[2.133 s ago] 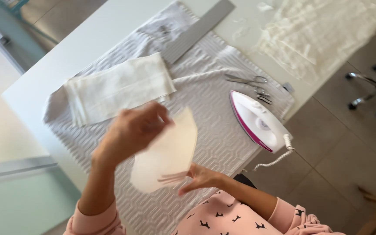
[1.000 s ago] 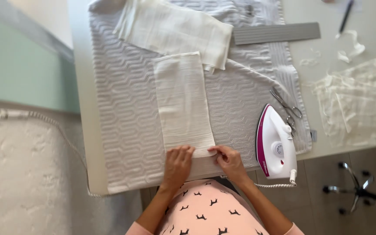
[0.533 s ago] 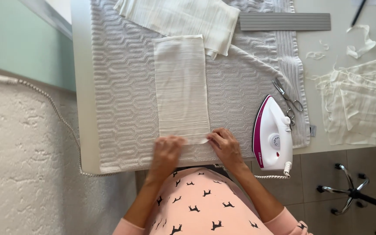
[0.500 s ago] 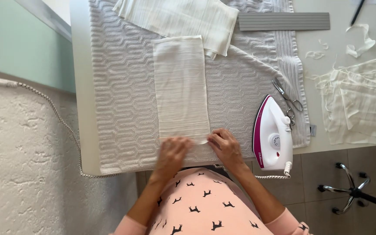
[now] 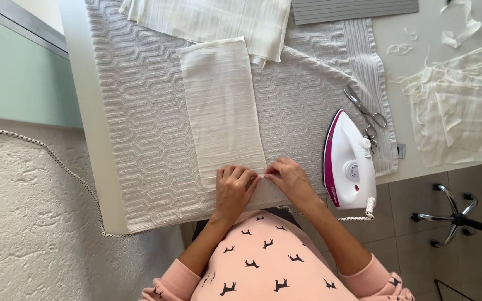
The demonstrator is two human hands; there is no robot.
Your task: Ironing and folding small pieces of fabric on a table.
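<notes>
Both hands work the near end of a long cream cloth strip [image 5: 221,106]: the left hand [image 5: 234,188] lies on it with fingers curled and pressing down, and the right hand [image 5: 289,179] pinches the strip's near right corner between thumb and fingertips, the two hands almost touching. That strip lies lengthwise on a grey textured towel [image 5: 140,139] spread over the white counter [image 5: 85,122], its near end close to the counter's near edge and its far end just beside a wider folded cream cloth [image 5: 213,19]. My judgement is that the fold at the corner could slip or crease crookedly if the pinch loosens, since the strip is thin and only the hands hold it flat. An iron [image 5: 350,164] rests sole down on the towel just right of the right hand, near the counter's near edge; a careless elbow could knock it, and its coiled cord [image 5: 358,214] hangs off that edge. Scissors [image 5: 366,111] lie just beyond the iron. Left of the strip the towel is bare, giving room to move; to the right, room is tight. More cream fabric [image 5: 464,106] sits at the counter's right side.
</notes>
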